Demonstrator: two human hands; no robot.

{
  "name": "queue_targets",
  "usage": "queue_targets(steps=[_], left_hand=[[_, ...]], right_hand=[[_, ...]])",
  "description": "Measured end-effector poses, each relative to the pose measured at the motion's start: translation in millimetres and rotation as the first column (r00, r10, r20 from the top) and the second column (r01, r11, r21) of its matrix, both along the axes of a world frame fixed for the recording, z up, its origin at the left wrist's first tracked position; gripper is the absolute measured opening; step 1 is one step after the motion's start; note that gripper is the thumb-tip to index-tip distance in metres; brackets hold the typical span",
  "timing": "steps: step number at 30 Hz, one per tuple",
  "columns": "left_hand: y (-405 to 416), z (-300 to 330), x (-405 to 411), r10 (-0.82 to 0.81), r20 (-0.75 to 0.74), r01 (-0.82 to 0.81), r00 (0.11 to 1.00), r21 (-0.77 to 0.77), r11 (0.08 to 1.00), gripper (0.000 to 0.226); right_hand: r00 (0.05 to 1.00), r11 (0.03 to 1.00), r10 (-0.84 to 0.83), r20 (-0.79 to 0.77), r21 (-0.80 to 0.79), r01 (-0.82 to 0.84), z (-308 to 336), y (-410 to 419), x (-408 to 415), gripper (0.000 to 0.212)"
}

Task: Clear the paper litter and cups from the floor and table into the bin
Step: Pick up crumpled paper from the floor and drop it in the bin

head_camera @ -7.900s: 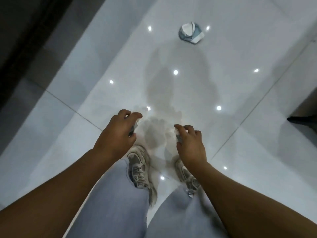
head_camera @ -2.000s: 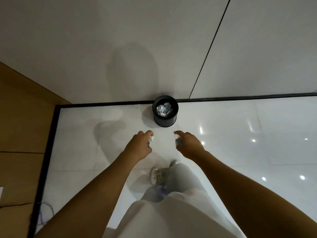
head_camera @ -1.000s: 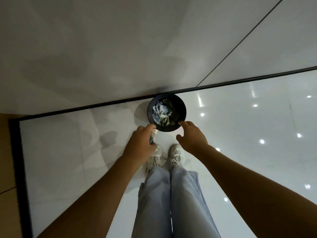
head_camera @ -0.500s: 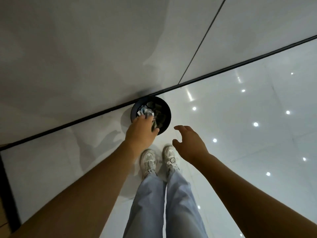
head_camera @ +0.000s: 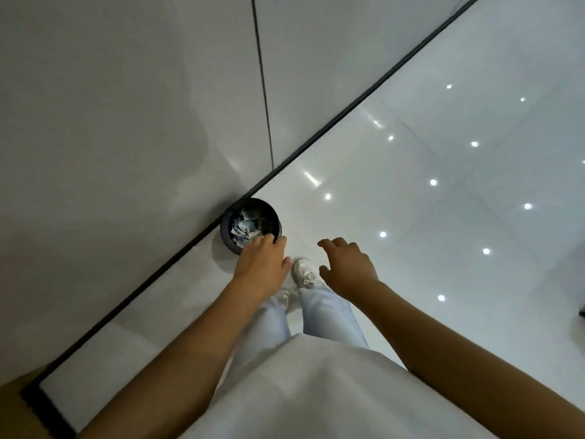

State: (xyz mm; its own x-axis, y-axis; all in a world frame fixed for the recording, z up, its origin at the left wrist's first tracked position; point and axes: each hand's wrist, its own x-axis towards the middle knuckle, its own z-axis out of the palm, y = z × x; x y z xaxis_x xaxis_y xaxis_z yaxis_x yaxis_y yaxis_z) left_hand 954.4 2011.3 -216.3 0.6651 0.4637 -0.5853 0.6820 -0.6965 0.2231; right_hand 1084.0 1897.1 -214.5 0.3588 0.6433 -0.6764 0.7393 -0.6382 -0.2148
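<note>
A small round black bin (head_camera: 274,217) stands on the glossy white floor against the wall's black skirting. Crumpled white and blue paper litter (head_camera: 243,228) fills it. My left hand (head_camera: 261,264) hovers over the bin's near rim, fingers relaxed, with nothing visible in it. My right hand (head_camera: 346,264) hangs to the right of the bin above my shoe, fingers spread and empty.
A pale wall (head_camera: 126,122) with a dark vertical seam rises behind the bin. The black skirting (head_camera: 348,112) runs diagonally. White floor tiles (head_camera: 459,185) with ceiling-light reflections stretch to the right. My legs and white shoes (head_camera: 304,274) stand right by the bin.
Both hands carried paper scraps to the bin. The right hand let go first, then the left released its scrap over the bin. The view has tilted and the bin sits further left.
</note>
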Motion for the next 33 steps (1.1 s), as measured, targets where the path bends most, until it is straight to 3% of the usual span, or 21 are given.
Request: queue_targets(steps=[4, 9, 17, 23, 33], left_hand=[[-11.8, 33.0, 12.1, -0.190, -0.028, 0.190, 0.981, 0.002, 0.982, 0.040], [-47.1, 70.2, 33.5, -0.416, -0.006, 0.416, 0.909, -0.007, 0.909, 0.045], [-163.7, 107.8, 88.9, -0.754, 0.004, 0.754, 0.656, 0.012, 0.656, 0.047], [-279.5, 115.7, 128.4, -0.870, 0.046, 0.869, 0.491, 0.042, 0.493, 0.046], [-492.1, 128.9, 169.4, -0.930, 0.130, 0.934, 0.343, 0.060, 0.353, 0.045]], right_hand=[[0.974, 0.975, -0.223, 0.039, 0.006, 0.222, 28.5, -48.6, -14.8, 0.052], [0.866, 0.869, -0.495, 0.076, 0.058, 0.491, 63.3, -109.4, -32.8, 0.054], [0.553, 0.567, -0.824, 0.125, 0.157, 0.809, 106.1, -243.5, -40.4, 0.054], [0.358, 0.377, -0.924, 0.138, 0.158, 0.913, 116.0, -361.9, -41.7, 0.054], [0.161, 0.177, -0.981, 0.105, 0.175, 0.968, 119.7, -560.2, -33.3, 0.054]])
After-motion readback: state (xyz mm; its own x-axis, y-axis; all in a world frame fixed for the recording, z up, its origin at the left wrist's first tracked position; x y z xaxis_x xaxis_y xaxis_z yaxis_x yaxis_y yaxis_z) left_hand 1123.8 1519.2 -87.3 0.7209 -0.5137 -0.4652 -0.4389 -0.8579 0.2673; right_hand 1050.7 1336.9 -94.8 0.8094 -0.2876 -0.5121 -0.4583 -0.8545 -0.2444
